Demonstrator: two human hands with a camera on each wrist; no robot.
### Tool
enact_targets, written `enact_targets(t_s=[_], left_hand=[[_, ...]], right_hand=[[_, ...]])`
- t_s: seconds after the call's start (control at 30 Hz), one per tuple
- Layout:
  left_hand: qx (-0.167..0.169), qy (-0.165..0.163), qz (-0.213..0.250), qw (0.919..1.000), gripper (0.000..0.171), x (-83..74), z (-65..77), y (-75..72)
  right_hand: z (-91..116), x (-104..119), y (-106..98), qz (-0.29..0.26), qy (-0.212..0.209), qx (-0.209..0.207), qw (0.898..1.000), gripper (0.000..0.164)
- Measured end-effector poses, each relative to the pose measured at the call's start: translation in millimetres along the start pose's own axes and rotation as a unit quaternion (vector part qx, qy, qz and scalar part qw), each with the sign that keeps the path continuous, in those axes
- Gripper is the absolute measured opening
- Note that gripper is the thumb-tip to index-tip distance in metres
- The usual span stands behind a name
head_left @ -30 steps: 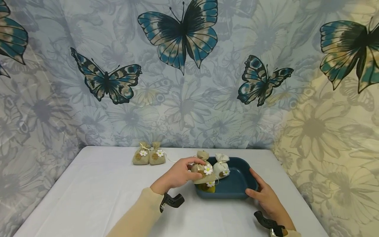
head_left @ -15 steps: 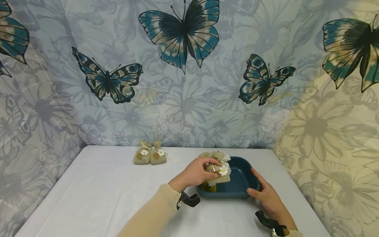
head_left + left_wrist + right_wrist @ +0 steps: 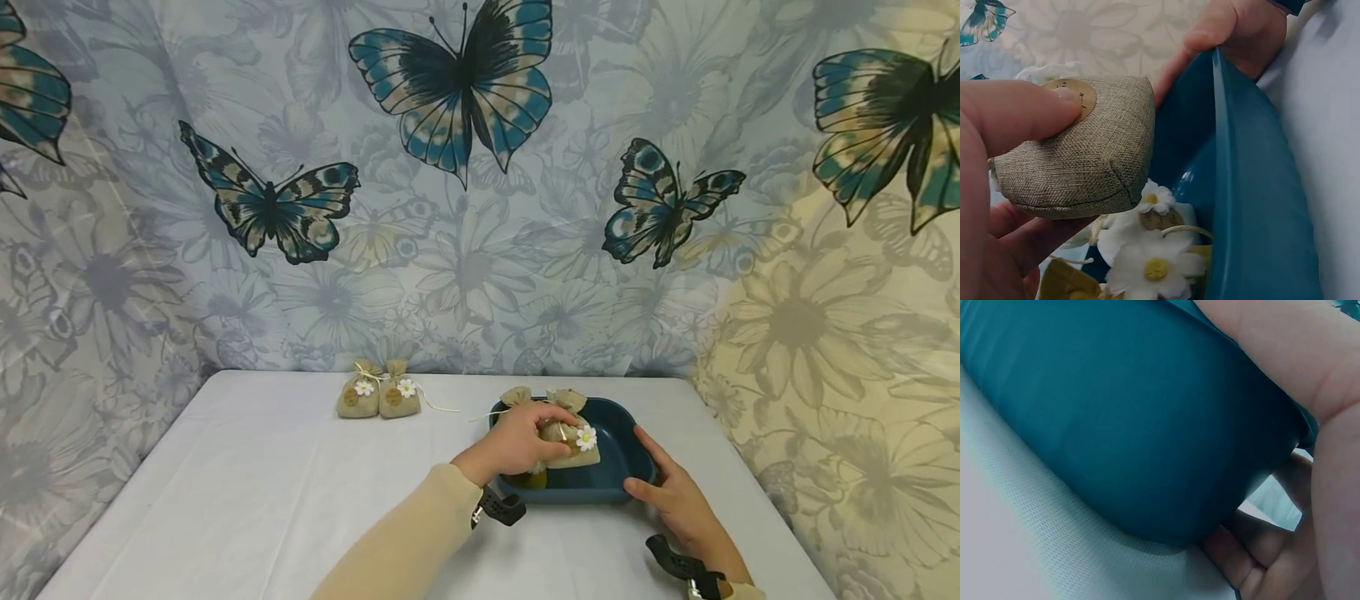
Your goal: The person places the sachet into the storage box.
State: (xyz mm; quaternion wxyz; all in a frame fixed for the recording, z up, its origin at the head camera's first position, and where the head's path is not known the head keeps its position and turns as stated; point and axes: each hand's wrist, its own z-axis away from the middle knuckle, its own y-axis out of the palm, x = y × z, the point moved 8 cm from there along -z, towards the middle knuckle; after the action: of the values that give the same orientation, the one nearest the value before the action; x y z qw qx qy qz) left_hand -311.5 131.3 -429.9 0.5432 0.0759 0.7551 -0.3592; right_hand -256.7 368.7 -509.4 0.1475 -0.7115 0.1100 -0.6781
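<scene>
My left hand (image 3: 517, 442) pinches a beige drawstring sachet (image 3: 588, 457) between thumb and fingers, above the blue basin (image 3: 570, 495). The sachet bears a white daisy and a round tan label. In the left wrist view, my thumb presses that label on the woven cloth pouch. Below it in the basin lie other sachets with white daisies (image 3: 1157, 267), partly hidden. A mustard-yellow sachet (image 3: 536, 480) sits at the basin's front left, and a beige sachet's tied neck (image 3: 516, 395) shows behind my hand. My right hand (image 3: 678, 496) grips the basin's right end, thumb at the rim.
Two more beige sachets (image 3: 378, 398) stand side by side at the table's back edge, left of the basin, with a loose cord. The table has a white cloth (image 3: 247, 483). Butterfly-patterned fabric (image 3: 465, 292) hangs behind the table.
My left hand has moved right with the beige sachet, from the basin's left end toward its middle. The white sachet is now hidden in the head view. My right hand stays on the basin.
</scene>
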Motion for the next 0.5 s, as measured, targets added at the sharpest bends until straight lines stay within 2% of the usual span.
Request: enact_targets(t_s=[0.23,0.5], left_hand=[[0.012,-0.021,-0.065,0.9976,0.035,3.6,-6.3,6.2],[0.022,-0.021,-0.076,0.9966,0.033,18.5,-12.6,12.4]], right_hand=[[0,3,1,-0.013,0.0,0.006,1.0,0.084],[-1,0,0,-0.011,0.004,0.001,1.0,0.084]])
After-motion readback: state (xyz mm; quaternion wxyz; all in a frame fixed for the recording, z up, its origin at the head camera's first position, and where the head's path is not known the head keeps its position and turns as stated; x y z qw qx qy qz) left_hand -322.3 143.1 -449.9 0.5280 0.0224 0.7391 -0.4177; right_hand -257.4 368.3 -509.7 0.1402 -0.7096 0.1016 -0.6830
